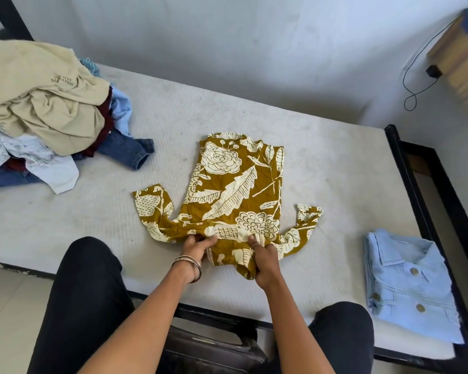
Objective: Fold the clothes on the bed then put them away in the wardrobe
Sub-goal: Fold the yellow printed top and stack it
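Bare quilted mattress point(322, 168) on black frame, white wall behind. Mustard floral top point(235, 190), thin creased cotton, lies mid-bed w/ collar end near the front edge. Left hand point(197, 248) & right hand point(264, 261) both pinch that bunched end, fingers curled on cloth. Step: folding it; next prob. tuck sleeves in. Folded pale-blue jacket point(408, 282) at right edge; unfolded heap point(43, 109) at left end.

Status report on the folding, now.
Both hands gripping: left hand, right hand bunch the near edge of the mustard floral top. Sleeves still spread. Unfolded pile waiting far left; folded blue shirt right. Nothing obstructing.
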`<state>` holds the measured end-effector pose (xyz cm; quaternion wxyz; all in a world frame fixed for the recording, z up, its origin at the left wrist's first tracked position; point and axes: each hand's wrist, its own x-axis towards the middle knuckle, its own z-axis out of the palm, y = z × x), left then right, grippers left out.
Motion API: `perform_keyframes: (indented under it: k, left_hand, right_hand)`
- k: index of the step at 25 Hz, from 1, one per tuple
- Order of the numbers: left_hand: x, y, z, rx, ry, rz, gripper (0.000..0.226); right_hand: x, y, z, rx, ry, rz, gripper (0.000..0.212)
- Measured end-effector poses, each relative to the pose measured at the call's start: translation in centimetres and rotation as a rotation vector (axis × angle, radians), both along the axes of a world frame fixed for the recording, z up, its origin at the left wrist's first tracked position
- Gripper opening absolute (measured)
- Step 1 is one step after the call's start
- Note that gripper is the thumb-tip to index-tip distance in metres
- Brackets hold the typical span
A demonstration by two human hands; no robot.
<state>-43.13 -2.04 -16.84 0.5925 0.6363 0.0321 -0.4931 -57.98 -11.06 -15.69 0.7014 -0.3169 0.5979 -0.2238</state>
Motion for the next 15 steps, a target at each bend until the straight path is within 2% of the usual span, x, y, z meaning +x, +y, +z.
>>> perform_keyframes:
  k: [2,4,6,8,9,10,12,13,15]
  left_hand:
    - [0.0,0.4,0.5,0.042,0.045,0.116,0.026]
    - [-0.4,1.3,0.6,0.224,0.077,0.047,0.018]
    - [-1.1,2.7,-0.1,0.398,0.187,-0.091,0.022]
    - [-1.7,4.0,-0.2,0.535,0.279,-0.157,0.019]
    - [-1.8,4.3,-0.1,0.611,0.236,-0.16,0.025]
    - [-1.9,4.5,-0.1,0.711,0.102,-0.135,0.033]
    - [-1.6,4.0,-0.1,0.88,-0.36,-0.11,0.046]
    - [-1.2,3.3,0.3,0.881,-0.603,-0.146,0.046]
    - [0.3,1.0,0.7,0.704,-0.969,-0.301,0.04]
  right_hand:
    - [-0.7,0.4,-0.2,0.102,0.043,0.067,0.036]
    - [-1.5,1.3,-0.8,0.173,0.149,0.103,0.037]
    - [-2.1,2.6,-0.9,0.262,0.246,0.119,0.027]
    - [-2.8,3.6,-0.5,0.266,0.437,0.244,0.018]
    - [-3.2,3.8,-0.3,0.19,0.59,0.371,0.021]
    - [-3.4,3.8,0.2,0.085,0.739,0.509,0.022]
    - [-3.0,3.0,1.5,-0.123,0.936,0.709,0.02]
    - [-2.3,2.0,1.9,-0.211,0.982,0.739,0.021]
    - [-0.4,-0.7,2.7,-0.371,1.012,0.706,0.027]
